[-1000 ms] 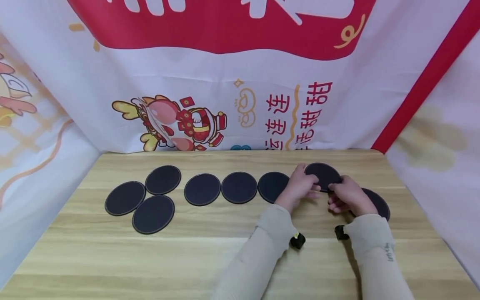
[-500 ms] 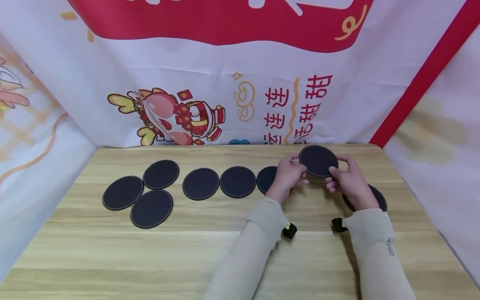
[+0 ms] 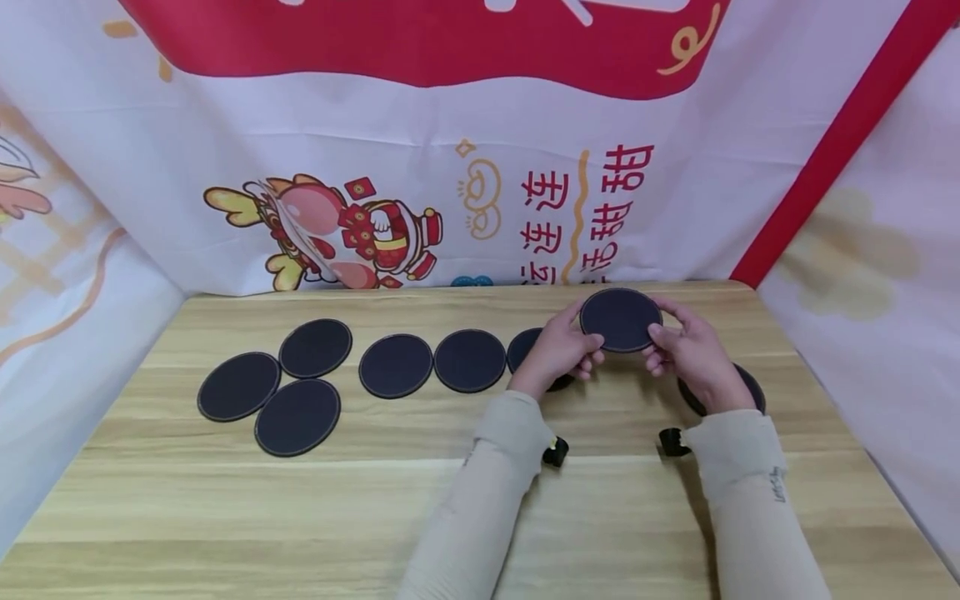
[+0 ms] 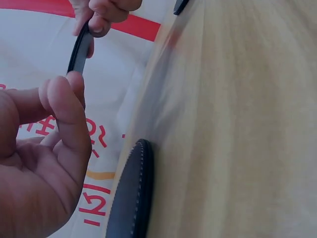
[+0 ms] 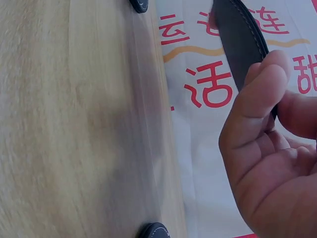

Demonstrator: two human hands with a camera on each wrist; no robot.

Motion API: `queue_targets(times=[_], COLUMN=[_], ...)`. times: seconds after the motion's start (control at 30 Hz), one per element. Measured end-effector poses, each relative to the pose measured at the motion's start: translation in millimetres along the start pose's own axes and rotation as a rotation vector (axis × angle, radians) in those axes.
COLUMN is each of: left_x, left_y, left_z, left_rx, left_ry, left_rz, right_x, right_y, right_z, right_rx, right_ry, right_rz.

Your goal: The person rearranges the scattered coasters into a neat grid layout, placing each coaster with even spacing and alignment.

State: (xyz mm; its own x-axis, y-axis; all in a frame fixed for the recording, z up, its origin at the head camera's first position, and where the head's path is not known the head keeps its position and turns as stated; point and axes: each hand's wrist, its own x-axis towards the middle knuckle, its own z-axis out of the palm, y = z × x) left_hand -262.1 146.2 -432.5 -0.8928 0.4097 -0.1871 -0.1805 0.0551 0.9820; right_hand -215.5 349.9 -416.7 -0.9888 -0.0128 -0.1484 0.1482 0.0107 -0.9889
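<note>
Two hands in the head view, left hand and right hand, each pinching a side of one black disc above the wooden table, seven more discs lying on it. Left wrist cam's got it nearly edge-on, clear of the wood; right wrist cam's the same pinch, stitching showing near the edge.
</note>
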Motion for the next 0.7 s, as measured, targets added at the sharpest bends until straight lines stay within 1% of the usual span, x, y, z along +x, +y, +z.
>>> queue_targets(times=[0.07, 0.13, 0.3, 0.4, 0.47, 0.57, 0.7], left_x=[-0.6, -0.9, -0.1, 0.3, 0.2, -0.2, -1.7], left_y=[-2.5, -4.8, -8.1, -9.5, -10.7, -12.7, -13.9], left_z=[0.0, 0.7, 3.5, 5.5, 6.6, 7.9, 8.4], left_rx=[0.004, 0.001, -0.005, -0.01, -0.004, 0.015, 0.047], left_ry=[-0.024, -0.034, -0.021, -0.017, -0.019, -0.021, -0.034], left_rz=[-0.023, -0.034, -0.034, -0.032, -0.033, -0.036, -0.055], right_x=[0.3, 0.8, 2.7, 4.7, 6.3, 8.2, 7.8], right_y=[0.5, 1.1, 4.0, 7.0, 9.0, 11.3, 12.6], right_z=[-0.8, -1.8, -4.4, -5.2, -4.8, -2.6, 0.3], right_rx=[-0.042, -0.071, -0.106, -0.146, -0.176, -0.209, -0.255], right_ry=[-0.006, -0.007, 0.006, 0.012, 0.015, 0.013, 0.013], right_rz=[0.011, 0.024, 0.051, 0.064, 0.09, 0.15, 0.224])
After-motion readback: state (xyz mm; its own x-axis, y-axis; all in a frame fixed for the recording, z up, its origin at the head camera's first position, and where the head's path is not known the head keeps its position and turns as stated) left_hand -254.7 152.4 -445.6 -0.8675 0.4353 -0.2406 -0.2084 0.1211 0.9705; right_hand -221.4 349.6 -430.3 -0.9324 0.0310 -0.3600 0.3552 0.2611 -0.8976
